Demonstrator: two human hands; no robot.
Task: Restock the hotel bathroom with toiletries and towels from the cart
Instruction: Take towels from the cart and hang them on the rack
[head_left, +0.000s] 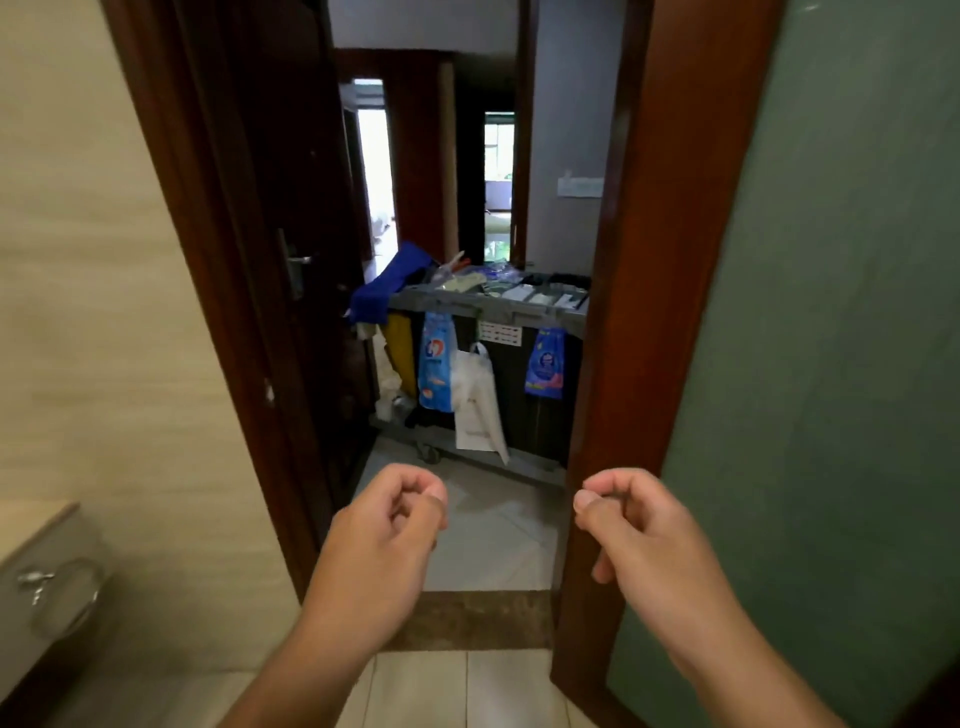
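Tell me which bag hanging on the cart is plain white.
The middle bag, between the left blue bag and the right blue bag; it alone is white and hangs lowest.

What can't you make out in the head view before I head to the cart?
Head view only:
Cart right end: hidden behind the door frame.
Items on its top tray: too small and blurred to name; towels not identifiable.
Lower shelves: covered by hanging bags and a dark front.
Counter, lower left: cut off by the picture edge.

No legible text or labels
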